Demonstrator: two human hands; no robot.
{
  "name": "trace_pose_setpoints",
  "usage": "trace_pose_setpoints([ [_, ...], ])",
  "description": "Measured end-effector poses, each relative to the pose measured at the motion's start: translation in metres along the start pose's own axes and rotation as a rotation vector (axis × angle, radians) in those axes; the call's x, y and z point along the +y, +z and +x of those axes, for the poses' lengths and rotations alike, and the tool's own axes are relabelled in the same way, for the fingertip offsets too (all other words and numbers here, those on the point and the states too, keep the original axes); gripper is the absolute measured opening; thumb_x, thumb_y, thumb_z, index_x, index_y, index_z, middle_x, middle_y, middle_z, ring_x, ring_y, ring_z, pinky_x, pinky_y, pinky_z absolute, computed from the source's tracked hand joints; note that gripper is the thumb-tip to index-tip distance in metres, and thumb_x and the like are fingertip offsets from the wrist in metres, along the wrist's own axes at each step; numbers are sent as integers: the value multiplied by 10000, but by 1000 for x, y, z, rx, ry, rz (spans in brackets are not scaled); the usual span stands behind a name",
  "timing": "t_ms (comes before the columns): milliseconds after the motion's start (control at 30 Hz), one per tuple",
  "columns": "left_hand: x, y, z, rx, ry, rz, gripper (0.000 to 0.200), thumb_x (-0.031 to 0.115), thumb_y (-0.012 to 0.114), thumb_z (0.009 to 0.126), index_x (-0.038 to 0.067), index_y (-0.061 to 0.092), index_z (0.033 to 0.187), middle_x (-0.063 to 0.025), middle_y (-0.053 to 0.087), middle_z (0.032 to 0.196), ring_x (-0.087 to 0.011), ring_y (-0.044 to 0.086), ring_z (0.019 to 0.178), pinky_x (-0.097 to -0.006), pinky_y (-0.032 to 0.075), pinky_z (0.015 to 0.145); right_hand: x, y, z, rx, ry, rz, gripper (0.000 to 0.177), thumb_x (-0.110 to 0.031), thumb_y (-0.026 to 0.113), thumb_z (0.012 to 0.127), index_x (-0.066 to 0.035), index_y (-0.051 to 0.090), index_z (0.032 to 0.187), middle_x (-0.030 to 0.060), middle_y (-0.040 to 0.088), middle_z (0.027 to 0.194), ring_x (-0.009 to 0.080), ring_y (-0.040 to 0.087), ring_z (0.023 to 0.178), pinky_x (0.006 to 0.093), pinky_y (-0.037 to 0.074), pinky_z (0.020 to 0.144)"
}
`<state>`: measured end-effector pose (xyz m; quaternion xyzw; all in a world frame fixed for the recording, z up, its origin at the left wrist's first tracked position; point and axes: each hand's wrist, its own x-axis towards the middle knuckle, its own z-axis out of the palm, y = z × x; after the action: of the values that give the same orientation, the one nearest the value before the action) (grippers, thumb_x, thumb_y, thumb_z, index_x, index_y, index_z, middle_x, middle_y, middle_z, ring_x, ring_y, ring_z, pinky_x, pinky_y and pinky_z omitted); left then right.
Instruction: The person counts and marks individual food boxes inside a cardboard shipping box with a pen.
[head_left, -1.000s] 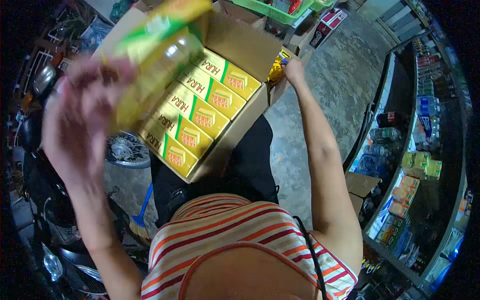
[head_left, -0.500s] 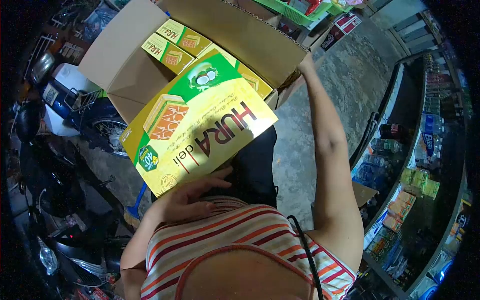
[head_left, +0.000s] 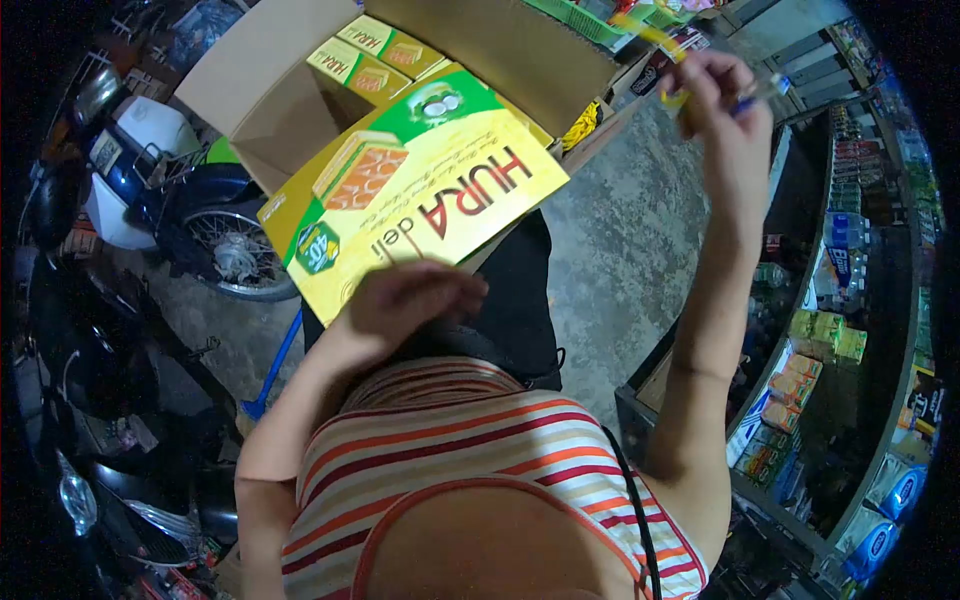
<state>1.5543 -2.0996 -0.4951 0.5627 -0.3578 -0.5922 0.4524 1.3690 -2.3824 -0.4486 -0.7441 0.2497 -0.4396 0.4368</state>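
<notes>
My left hand (head_left: 405, 305) is at the near edge of a yellow-and-green HURA deli cake box (head_left: 440, 190), its fingers loosely stretched and slightly blurred. That box lies tilted across the open cardboard carton (head_left: 255, 115), with its near end above my lap. Inside the carton, smaller HURA boxes (head_left: 375, 60) stand in the far part. Raised to the right of the carton, my right hand (head_left: 725, 95) has its fingers closed around a thin yellow-and-blue object (head_left: 655, 38). Motion blur hides what kind of object it is.
At left, motorbikes (head_left: 225, 235) are parked beside a blue-handled broom (head_left: 280, 365). A shelf (head_left: 800, 400) of bottles and packets runs along the right. Something yellow (head_left: 582, 127) sits by the carton's right side, and a green basket (head_left: 580, 20) is behind it.
My right hand has come up from beside the carton's right flap, moving right, and now holds the yellow-and-blue object. My left hand has risen slightly along the cake box's near edge.
</notes>
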Motion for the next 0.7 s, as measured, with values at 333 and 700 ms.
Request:
trace_pose_setpoints([
  [333, -16, 7, 2, 120, 50, -397, 216, 158, 554, 961, -21, 598, 1073, -75, 636, 929, -94, 579, 784, -208, 473, 727, -44, 123, -171, -288, 132, 16, 156, -60, 657, 832, -4, 541, 921, 150, 638, 795, 308, 652, 694, 346, 505, 612],
  [700, -10, 1, -3, 81, 103, -457, 194, 89, 595, 920, -8, 566, 1085, -78, 632, 936, -134, 632, 847, -246, 502, 783, -49, 131, -184, -336, 71, 81, 149, -92, 650, 861, -12, 588, 970, 82, 636, 837, 149, 600, 685, 278, 470, 605],
])
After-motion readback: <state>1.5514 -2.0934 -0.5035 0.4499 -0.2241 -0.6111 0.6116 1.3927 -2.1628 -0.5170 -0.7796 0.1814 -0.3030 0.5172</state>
